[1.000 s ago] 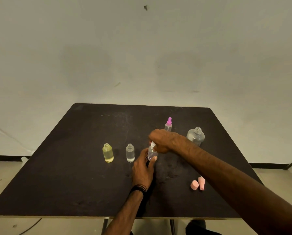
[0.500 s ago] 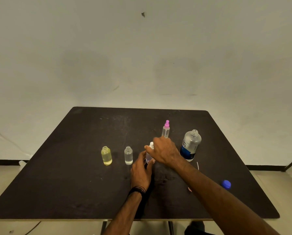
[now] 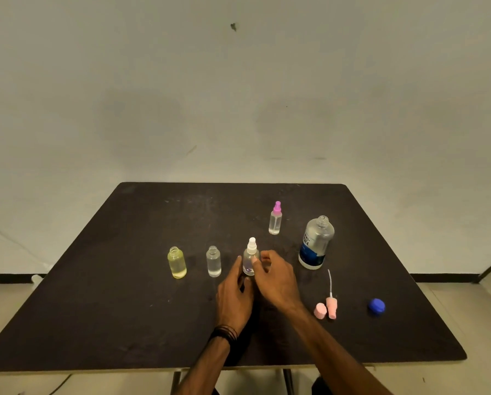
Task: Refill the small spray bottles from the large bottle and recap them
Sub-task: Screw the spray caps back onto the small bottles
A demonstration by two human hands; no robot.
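A small clear spray bottle with a white spray cap [image 3: 251, 256] stands upright near the table's middle. My left hand [image 3: 234, 297] wraps its lower left side from the front. My right hand [image 3: 275, 280] sits just right of it, fingers loosely apart, thumb tip against the bottle's side, below the cap. The large clear bottle with a blue label [image 3: 315, 243] stands uncapped to the right. Left of my hands stand an uncapped clear small bottle [image 3: 213, 262] and an uncapped yellow-tinted bottle [image 3: 176, 262]. A pink-capped spray bottle [image 3: 275, 219] stands further back.
A pale pink spray head with its dip tube [image 3: 331, 305] and a pale pink cap [image 3: 320, 310] lie right of my right forearm. A blue cap [image 3: 376, 305] lies near the right edge of the black table [image 3: 124, 323]. A wall rises behind the table.
My right hand has come down off the white spray cap to the bottle's right side, uncovering the cap. My left hand stays at the bottle's base. The view has shifted slightly.
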